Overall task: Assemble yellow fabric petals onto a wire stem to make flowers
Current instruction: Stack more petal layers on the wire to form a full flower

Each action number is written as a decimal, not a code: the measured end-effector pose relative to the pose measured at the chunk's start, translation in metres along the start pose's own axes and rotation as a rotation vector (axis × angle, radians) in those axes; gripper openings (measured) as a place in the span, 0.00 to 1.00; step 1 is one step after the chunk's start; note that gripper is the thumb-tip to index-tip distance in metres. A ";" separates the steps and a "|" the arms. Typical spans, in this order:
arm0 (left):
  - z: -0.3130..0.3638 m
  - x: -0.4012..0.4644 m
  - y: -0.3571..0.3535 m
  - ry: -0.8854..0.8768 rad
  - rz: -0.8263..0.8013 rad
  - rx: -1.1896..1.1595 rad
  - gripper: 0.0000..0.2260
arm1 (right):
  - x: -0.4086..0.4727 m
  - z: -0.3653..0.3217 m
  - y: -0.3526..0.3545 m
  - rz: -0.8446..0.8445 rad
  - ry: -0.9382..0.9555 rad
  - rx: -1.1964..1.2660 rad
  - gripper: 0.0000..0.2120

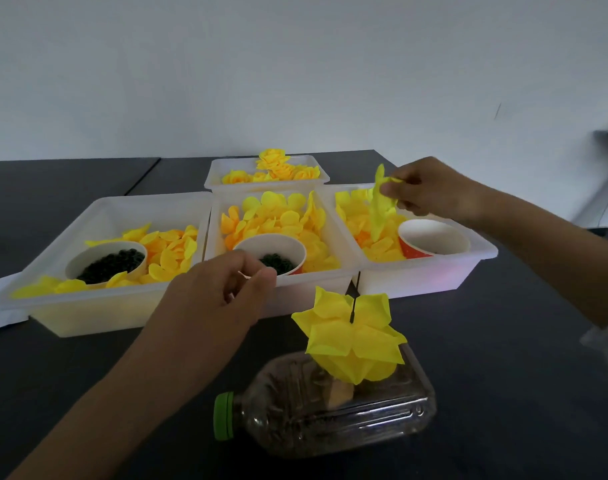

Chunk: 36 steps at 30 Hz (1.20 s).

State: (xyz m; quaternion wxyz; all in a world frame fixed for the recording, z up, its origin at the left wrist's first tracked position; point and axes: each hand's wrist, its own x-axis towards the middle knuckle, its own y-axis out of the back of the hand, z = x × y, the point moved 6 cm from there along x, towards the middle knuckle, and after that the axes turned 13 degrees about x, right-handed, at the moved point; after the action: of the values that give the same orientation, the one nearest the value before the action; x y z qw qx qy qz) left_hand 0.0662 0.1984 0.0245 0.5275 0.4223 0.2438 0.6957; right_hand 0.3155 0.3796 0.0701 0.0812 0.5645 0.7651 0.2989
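Right hand (424, 192) grip pinching yellow petal (380, 206), left hand (223, 289) grip pinched, contents unclear

No readable text, label, brand or number anywhere; clear plastic bottle with green cap (330, 410) bare, white plastic trays (115, 306) unmarked.

Left hand (223, 289) reaches forward, thumb and forefinger pinched together; whether anything sits in that grip is unclear. Right hand (422, 190) is raised, fingertips pinching a petal (378, 206) hanging below its grip.
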 end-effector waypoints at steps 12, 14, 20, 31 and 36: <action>0.056 -0.002 -0.010 -0.181 -0.064 -0.384 0.24 | -0.096 -0.073 -0.047 -0.471 -0.124 0.735 0.13; 0.060 -0.001 -0.013 -0.131 -0.119 -0.511 0.19 | -0.100 -0.072 -0.051 -0.461 -0.147 0.731 0.13; 0.061 0.002 -0.012 -0.119 -0.104 -0.636 0.18 | -0.108 -0.060 -0.052 -0.395 -0.224 0.745 0.15; 0.066 -0.003 -0.004 -0.147 -0.060 -0.686 0.18 | -0.122 -0.051 -0.066 -0.470 -0.229 1.028 0.14; 0.067 -0.003 -0.001 -0.169 -0.033 -0.685 0.20 | -0.125 -0.053 -0.067 -0.453 -0.197 1.061 0.16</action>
State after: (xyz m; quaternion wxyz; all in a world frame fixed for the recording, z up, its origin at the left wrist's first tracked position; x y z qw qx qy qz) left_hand 0.1236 0.1886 0.0578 0.6680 0.2729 -0.0416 0.6910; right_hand 0.2801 0.2337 0.0498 -0.0801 0.3752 0.9007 -0.2037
